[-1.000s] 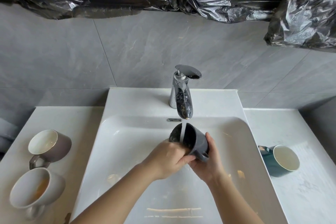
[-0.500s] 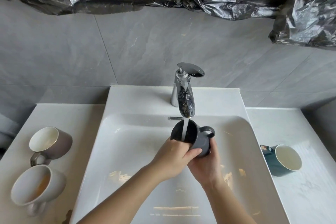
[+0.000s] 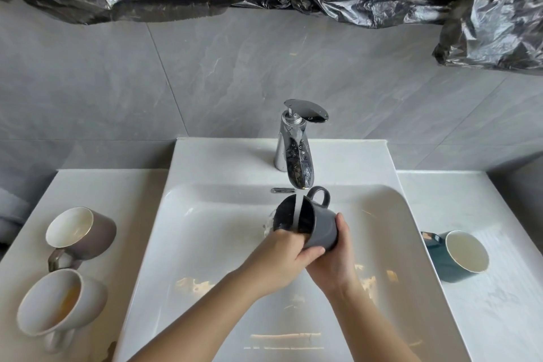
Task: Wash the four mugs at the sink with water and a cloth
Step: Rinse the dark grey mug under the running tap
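Far left on the tabletop (image 3: 123, 185), two mugs lie tipped on their sides, mouths toward the camera. The brown mug (image 3: 80, 233) has a cream inside that looks empty, handle down against the tabletop. Just in front of it, the white mug (image 3: 58, 303) shows an orange-brown stain or residue inside; judged unwashed. Both look like glazed ceramic: stiff, breakable, fairly heavy, likely to roll while on their sides.

In the sink (image 3: 205, 244), the left hand (image 3: 282, 258) is closed around the mouth end of the grey mug (image 3: 321, 229), fingers at or over the rim; whether a cloth is in it cannot be told. The mug is tilted, mouth to the left, handle up and away, right under the tap (image 3: 296, 161). Water (image 3: 298, 211) runs into its dark inside and spills out at the rim. The right hand (image 3: 338, 261) cups the mug's base and wall from below, fingers wrapped. Wet glaze is probably slippery; a two-hand hold on the body looks safer than the handle alone.

Right tabletop: the teal mug (image 3: 455, 256) lies on its side, white inside empty, likely already rinsed.
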A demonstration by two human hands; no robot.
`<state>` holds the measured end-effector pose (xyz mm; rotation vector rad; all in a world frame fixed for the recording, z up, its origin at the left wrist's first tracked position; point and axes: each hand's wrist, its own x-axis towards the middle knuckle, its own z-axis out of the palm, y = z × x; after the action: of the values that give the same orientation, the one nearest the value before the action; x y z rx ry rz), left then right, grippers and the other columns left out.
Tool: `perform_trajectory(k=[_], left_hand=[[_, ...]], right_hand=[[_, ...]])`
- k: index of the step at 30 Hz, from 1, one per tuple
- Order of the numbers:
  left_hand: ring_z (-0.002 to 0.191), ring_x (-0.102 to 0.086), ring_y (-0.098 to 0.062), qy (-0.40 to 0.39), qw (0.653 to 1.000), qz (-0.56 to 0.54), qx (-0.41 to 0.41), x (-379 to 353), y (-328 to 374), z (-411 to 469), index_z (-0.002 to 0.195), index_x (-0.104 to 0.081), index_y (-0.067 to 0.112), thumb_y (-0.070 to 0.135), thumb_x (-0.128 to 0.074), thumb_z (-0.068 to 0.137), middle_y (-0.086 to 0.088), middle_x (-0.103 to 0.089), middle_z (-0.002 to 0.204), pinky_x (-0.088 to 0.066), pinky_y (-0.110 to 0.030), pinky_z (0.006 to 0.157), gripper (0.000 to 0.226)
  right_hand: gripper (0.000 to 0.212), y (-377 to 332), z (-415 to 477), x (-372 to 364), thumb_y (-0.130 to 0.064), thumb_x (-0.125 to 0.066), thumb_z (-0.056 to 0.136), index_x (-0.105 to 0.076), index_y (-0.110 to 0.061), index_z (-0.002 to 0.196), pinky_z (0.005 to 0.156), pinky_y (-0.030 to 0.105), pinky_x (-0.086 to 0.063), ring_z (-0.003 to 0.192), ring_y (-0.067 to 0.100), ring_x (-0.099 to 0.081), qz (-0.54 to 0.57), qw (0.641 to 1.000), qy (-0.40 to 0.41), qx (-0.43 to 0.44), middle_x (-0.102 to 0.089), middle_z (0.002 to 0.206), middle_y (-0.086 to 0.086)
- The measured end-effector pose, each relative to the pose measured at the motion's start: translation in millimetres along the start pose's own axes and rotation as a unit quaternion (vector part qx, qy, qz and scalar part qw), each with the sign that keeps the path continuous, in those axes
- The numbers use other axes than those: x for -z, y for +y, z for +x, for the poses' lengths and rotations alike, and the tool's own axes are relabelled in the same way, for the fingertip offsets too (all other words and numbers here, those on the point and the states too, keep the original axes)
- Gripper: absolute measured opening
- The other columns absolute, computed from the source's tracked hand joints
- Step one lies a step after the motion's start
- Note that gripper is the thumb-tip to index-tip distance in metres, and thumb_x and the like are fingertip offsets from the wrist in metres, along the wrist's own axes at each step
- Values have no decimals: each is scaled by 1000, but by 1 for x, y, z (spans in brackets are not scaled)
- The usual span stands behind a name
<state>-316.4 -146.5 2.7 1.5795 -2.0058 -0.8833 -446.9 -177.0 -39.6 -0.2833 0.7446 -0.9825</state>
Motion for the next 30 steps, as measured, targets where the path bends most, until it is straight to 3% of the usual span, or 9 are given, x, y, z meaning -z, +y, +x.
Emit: perform_trajectory(k=[2,4,8,11,14,20,25,27,30], left_hand=[[122,-46,-21,3,996,84,-43,0,-13,-1,123,-59,14,44,-52,93,-5,-60,129,-32,-41,110,43],[126,-42,-11,3,999,40,-15,0,-23,-5,132,-56,19,42,-57,92,1,-56,135,-27,-37,114,45],[78,-56,-6,65,967,-229,86,-7,-12,-14,93,-67,4,48,-56,81,-11,-67,88,-49,-44,77,47],[81,-61,-12,136,902,-391,122,-10,-7,-14,95,-67,0,40,-56,85,-17,-69,92,-53,-31,76,42],[80,-65,-14,184,862,-453,131,-11,1,-14,100,-68,12,32,-51,87,-4,-71,88,-54,-26,72,29],[80,-66,-2,174,880,-432,98,-10,1,-22,98,-64,10,14,-46,101,7,-73,84,-49,-13,70,18],[79,-65,-7,159,886,-425,96,-10,8,-23,98,-67,8,37,-39,97,3,-72,86,-49,-14,71,40],[74,-68,-3,191,850,-458,178,-3,12,-14,91,-70,16,41,-34,104,4,-73,81,-51,-13,66,45],[76,-70,-25,142,769,-548,297,12,7,0,94,-70,10,41,-40,101,-11,-74,83,-56,-38,76,44]], right_hand=[[63,-5,1,-3,-51,-39,94,-67,-2,123,89,42,-57,112,36,-65,-25,1000,8,-16,-64,125,26],[66,-8,1,-5,-51,-41,92,-63,0,128,88,43,-57,113,37,-65,-72,997,6,-41,-63,128,27],[66,-7,-2,-7,-47,-57,87,-55,0,133,98,49,-45,115,38,-61,-154,987,8,31,-62,127,29],[65,-9,-2,-6,-40,-69,80,-50,-8,133,93,46,-45,110,32,-59,-190,977,-19,99,-62,124,21],[47,-9,-4,-8,-28,-57,84,-51,-18,130,80,34,-53,98,21,-62,-221,967,-42,116,-65,113,7],[45,-23,-4,-14,-46,-47,85,-57,-22,122,83,59,-57,100,29,-70,-236,971,-28,35,-68,118,8],[39,-20,-7,-25,-51,-43,94,-72,-25,87,86,57,-52,89,28,-66,-306,951,21,45,-69,100,19],[33,-12,-6,-24,-55,-48,83,-66,-28,88,87,49,-47,95,23,-59,-358,927,16,107,-64,105,16],[22,-5,-4,-19,-46,-48,84,-62,-33,95,84,37,-45,92,14,-57,-398,905,-22,152,-62,97,1]])
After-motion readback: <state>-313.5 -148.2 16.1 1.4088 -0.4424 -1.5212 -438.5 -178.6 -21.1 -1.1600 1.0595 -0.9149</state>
